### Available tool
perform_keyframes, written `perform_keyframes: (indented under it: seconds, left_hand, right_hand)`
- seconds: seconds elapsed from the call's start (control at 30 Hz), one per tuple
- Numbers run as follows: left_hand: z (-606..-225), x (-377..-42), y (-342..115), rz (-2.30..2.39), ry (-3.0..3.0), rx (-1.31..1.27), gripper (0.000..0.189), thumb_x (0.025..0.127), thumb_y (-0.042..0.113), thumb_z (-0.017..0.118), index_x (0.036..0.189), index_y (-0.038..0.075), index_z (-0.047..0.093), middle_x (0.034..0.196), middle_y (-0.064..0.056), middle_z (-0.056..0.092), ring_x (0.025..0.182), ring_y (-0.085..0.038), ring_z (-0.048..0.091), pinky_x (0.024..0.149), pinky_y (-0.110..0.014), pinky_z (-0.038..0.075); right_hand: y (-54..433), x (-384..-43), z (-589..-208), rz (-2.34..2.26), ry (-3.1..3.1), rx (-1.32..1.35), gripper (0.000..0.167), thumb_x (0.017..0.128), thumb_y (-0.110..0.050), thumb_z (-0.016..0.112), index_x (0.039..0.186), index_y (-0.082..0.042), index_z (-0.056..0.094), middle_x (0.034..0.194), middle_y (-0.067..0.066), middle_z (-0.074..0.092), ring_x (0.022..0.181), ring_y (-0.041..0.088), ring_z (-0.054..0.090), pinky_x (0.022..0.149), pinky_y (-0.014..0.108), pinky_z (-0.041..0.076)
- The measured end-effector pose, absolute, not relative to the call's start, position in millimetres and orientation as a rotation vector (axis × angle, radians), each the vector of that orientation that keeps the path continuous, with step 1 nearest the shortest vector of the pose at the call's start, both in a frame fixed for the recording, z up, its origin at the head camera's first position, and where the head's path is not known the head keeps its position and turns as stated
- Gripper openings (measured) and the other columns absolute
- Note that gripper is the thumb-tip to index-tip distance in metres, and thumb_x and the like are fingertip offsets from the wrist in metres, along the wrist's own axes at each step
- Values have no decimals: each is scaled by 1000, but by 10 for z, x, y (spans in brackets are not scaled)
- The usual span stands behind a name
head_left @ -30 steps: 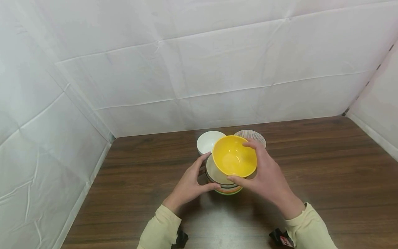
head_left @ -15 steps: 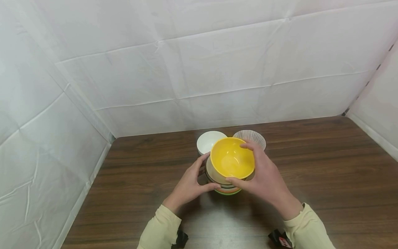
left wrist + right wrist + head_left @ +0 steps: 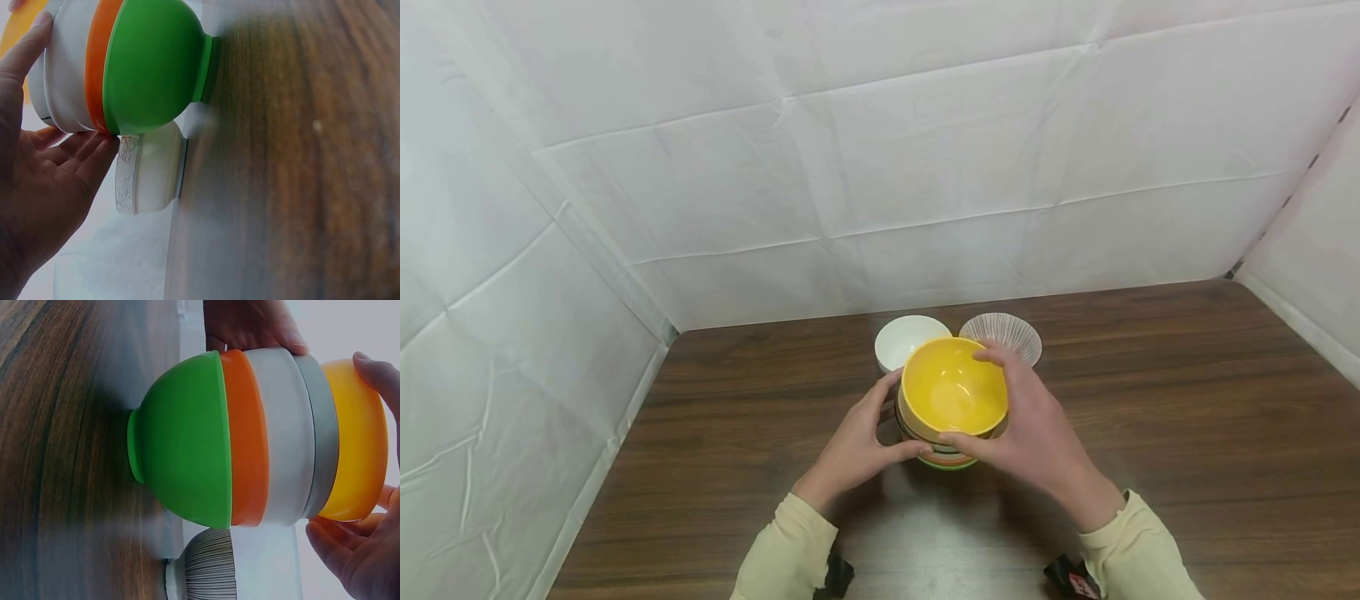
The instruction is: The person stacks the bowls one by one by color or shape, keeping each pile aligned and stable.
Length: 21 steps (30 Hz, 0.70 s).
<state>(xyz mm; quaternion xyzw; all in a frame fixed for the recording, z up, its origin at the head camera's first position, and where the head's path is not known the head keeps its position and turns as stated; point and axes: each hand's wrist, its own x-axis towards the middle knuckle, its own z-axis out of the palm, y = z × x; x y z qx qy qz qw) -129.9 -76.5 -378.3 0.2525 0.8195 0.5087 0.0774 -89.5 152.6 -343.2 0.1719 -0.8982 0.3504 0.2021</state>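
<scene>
A stack of nested bowls stands upright on the table, with a green bowl (image 3: 181, 437) lowest, then an orange bowl (image 3: 249, 437), a white bowl (image 3: 284, 437) and a grey bowl (image 3: 322, 431). My left hand (image 3: 853, 442) grips the stack from the left, thumb near the upper rims and fingers round the far side. In my right hand (image 3: 1037, 433) is a yellow bowl (image 3: 955, 385), pinched by its rim between thumb and fingers. It tilts slightly in the head view, its lower part inside the top of the stack.
Behind the stack stand a white bowl (image 3: 910, 337) on the left and a striped bowl (image 3: 1011, 335) on the right. The dark wood table (image 3: 1187, 400) ends at white sheeting (image 3: 925, 167) at the back and sides.
My right hand has moved the yellow bowl left and down, lower into the stack, covering more of the pale bowl beneath. My left hand has stayed in place on the stack.
</scene>
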Motion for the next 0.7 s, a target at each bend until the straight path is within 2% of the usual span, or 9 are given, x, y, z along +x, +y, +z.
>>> perform_keyframes:
  seconds: [0.43,0.7]
  left_hand:
    - [-3776,-1290,-766,1527,2456,773,90,81,31,84,154,20,32,155,2,42,140,-19,47,112,-41,45]
    - [-3791,-1295,-761,1515,2456,791,90,81,31,84,154,19,32,156,2,42,140,-19,47,113,-42,45]
  right_hand:
    - [1489,-903,-3460,981,-2557,468,96,61,-36,96,135,-4,44,151,21,45,134,39,50,102,55,51]
    - [1483,-918,-3504,969,-2586,467,95,62,-38,95,135,-4,44,148,18,48,133,38,51,101,55,53]
